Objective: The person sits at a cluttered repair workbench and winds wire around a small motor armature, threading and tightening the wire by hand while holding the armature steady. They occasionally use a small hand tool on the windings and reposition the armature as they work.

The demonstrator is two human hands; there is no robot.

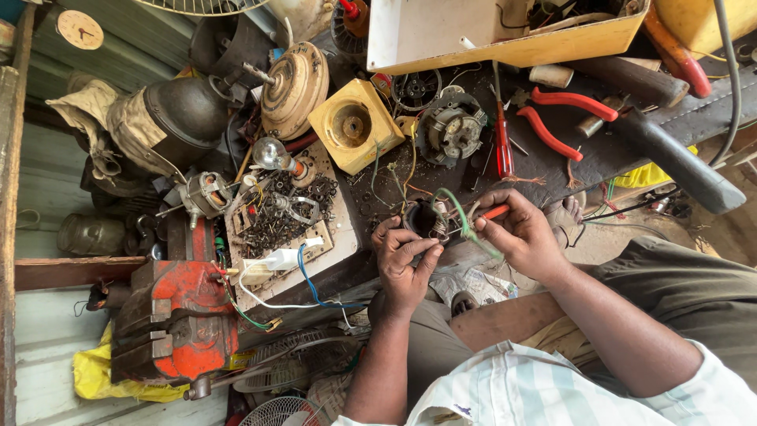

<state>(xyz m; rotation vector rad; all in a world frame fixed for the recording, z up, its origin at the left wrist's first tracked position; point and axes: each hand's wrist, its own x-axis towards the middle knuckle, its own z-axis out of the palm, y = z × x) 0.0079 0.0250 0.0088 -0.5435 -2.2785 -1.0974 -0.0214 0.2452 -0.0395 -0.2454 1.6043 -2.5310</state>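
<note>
The left hand [404, 264] fingers pinch a small dark round coil [426, 219]. Just to its right, the right hand [520, 237] fingers grip what may be a thin orange-handled tool [495, 211], lying sideways, tip toward the coil.

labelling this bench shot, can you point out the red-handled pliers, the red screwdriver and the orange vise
red-handled pliers [561, 118], head view, on the red handles.
red screwdriver [503, 146], head view, on the translucent red handle.
orange vise [180, 319], head view, on the orange body at lower left.
</note>
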